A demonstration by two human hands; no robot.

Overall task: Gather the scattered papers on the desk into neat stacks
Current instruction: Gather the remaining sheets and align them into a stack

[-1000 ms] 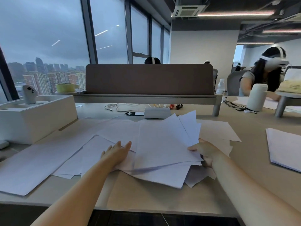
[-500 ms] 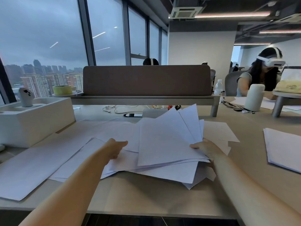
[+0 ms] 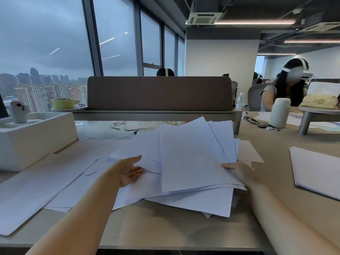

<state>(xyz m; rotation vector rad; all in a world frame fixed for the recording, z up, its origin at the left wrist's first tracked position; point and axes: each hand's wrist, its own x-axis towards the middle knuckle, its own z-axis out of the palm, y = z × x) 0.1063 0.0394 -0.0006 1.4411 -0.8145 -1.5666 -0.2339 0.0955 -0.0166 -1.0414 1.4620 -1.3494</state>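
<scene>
1. Gathering the papers is, in my judgement, about half done: many sheets are already collected into one bundle (image 3: 193, 159), but it is fanned out and its edges are not aligned.
2. The right hand (image 3: 239, 172) grips this bundle at its right edge, with the thumb on the top sheet and the other fingers hidden under the paper. The far side of the bundle is lifted, and the near side rests on other sheets on the desk (image 3: 165, 230).
3. The left hand (image 3: 128, 172) is open, with the palm turned to the right and the fingers relaxed. It is at the left edge of the bundle and holds nothing. I cannot tell if its fingertips touch a sheet.
4. One stack (image 3: 316, 173) lies at the right side of the desk, well apart from the hands. It looks fairly tidy, so this part seems finished.
5. What is left: several loose sheets (image 3: 46, 186) are spread flat on the left side, overlapping each other, near a white box (image 3: 36, 138). A single sheet (image 3: 248, 151) lies just beyond the right hand.
6. My judgement of the next need: the bundle wants both hands to square its edges, and then the left sheets must be added or made into their own stack.
7. A risk: the fanned sheets are held from one side only, so some may slip out.
</scene>
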